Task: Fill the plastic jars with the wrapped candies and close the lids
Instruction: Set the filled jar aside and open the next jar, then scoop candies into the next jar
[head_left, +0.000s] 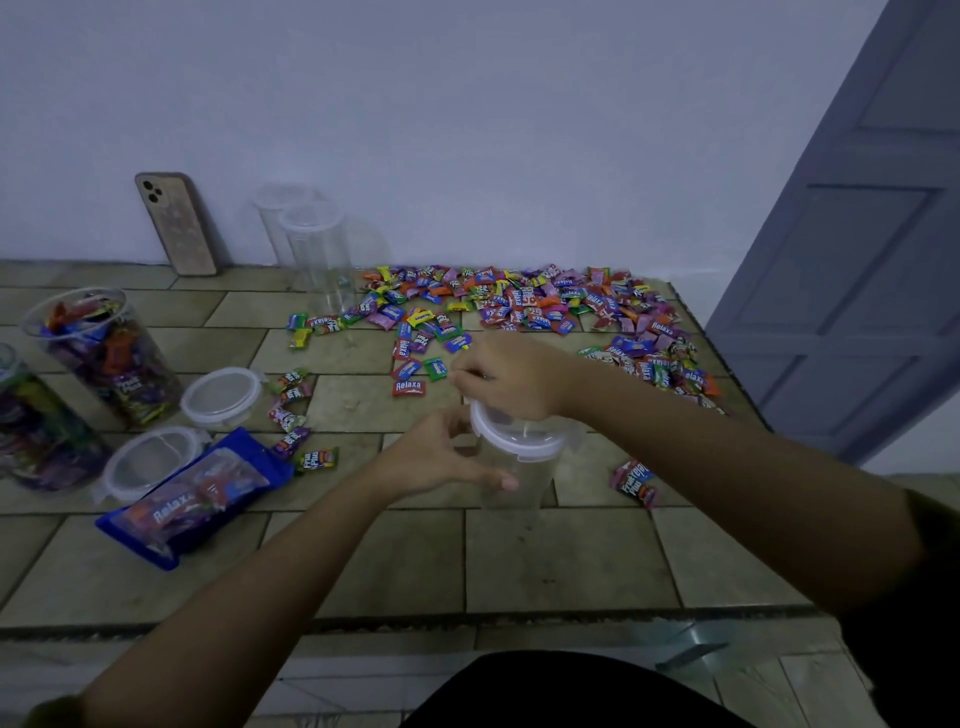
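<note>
Left hand holds jar (right hand on lid), table edge near

Candies behind jar

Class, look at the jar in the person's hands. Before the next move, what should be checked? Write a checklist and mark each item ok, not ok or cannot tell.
1. The left hand grips the clear jar to steady it: ok.
2. The right hand holds the lid: ok.
3. The lid's clips are released: cannot tell.
4. The lid is off for filling: not ok, it sits on the jar.
5. Candies are inside this jar: not ok, it looks empty.
6. The candy pile is close by: ok, it lies just beyond the hands.
</note>
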